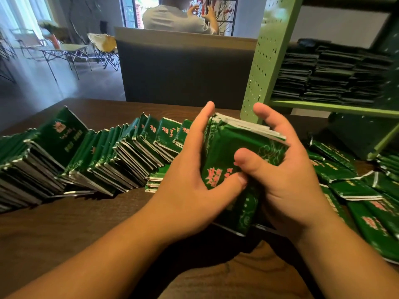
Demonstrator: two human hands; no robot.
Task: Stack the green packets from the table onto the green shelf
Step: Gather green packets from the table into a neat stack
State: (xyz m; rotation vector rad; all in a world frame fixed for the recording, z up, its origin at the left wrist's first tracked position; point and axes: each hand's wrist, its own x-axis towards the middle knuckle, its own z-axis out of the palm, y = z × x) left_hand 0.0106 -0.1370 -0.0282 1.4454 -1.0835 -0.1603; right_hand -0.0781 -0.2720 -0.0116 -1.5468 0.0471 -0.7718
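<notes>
A bundle of green packets with red print is held upright between both hands above the table's middle. My left hand grips its left side, thumb across the front. My right hand grips the right side, thumb pressed on the front and fingers curled over the top edge. A long leaning row of green packets runs across the table to the left. Loose packets lie scattered to the right. The green shelf stands at the right, with several piles of dark green packets on it.
The dark wooden table spreads below my arms. A pegboard side panel of the shelf rises close behind my right hand. Beyond the table stands a grey partition, with a person behind it. Folding chairs and a small table are far left.
</notes>
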